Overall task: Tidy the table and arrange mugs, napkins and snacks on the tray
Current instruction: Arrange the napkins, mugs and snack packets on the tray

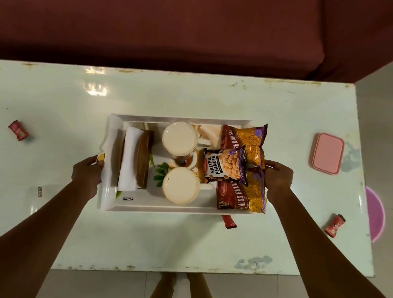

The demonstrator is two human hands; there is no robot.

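**Tray loaded, hands on both short ends**

Tray (160, 209) sits mid-worktop (181, 243). On it are the far mug (180, 140), near mug (181, 185), napkin (129, 161) in a wooden holder (144, 160), and peanuts (222, 168) lying across two sev packets (243, 196).

Our left hand (88, 169) has its grip closed on the left rim, thumb on top. Our right hand (278, 180) is curled at the right end. The packets hide that rim, so we judge it a rim hold, unconfirmed.

Handling:
- **Tray:** looks stiff and glossy, probably slippery, and the load is uneven.
- **Mugs:** white tops, full or lidded we can't tell. Treat as full and keep level.
- **Packets:** light and loose, overhanging the right rim, so likely first to slide.
- **Best hold:** middle of each short end, fingers under.

Loose on the worktop are three red sachets (18, 130), one just beside the near rim, and a pink box (327, 153).
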